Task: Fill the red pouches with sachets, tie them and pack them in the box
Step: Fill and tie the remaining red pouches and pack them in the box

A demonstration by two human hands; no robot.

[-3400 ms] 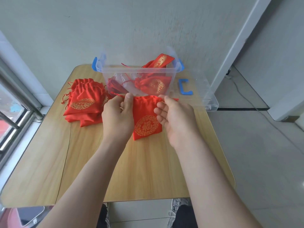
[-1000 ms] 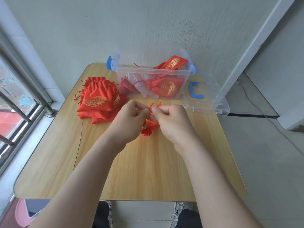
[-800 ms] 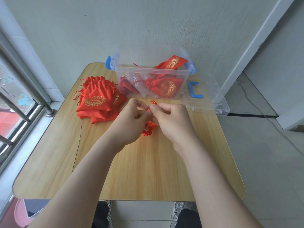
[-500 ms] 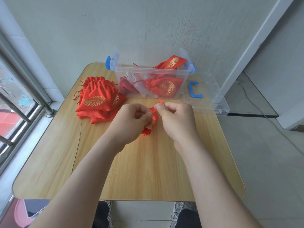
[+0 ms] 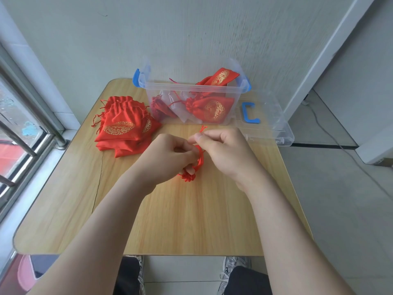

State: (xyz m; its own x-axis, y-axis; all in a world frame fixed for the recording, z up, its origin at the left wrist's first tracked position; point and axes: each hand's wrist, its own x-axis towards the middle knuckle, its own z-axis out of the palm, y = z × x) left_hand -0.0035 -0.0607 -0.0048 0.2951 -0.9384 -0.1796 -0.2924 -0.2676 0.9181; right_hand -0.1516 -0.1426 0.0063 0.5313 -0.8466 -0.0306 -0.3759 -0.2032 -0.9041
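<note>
My left hand [image 5: 168, 158] and my right hand [image 5: 225, 154] meet over the middle of the wooden table [image 5: 170, 220]. Between them hangs a red pouch [image 5: 189, 175], mostly hidden under my fingers, with only its gathered mouth showing. Both hands pinch its red drawstring [image 5: 201, 155], whose ends stick up past my right thumb. A clear plastic box [image 5: 191, 103] with blue latches stands at the back, holding tied red pouches [image 5: 210, 109] and white sachets [image 5: 176, 107]. A pile of flat red pouches [image 5: 125, 126] with gold print lies to the left.
The box's clear lid [image 5: 268, 124] with a blue clip [image 5: 249, 112] lies right of the box, overhanging the table's edge. A window with metal bars [image 5: 19, 128] is on the left. The wall is close behind the box. My knees and shoes show below the table's front edge.
The pouch lay flat and open under my hands 3.4 s ago; its mouth is now drawn tight. Over the last second my fingers have worked the drawstring, and its ends moved slightly right.
</note>
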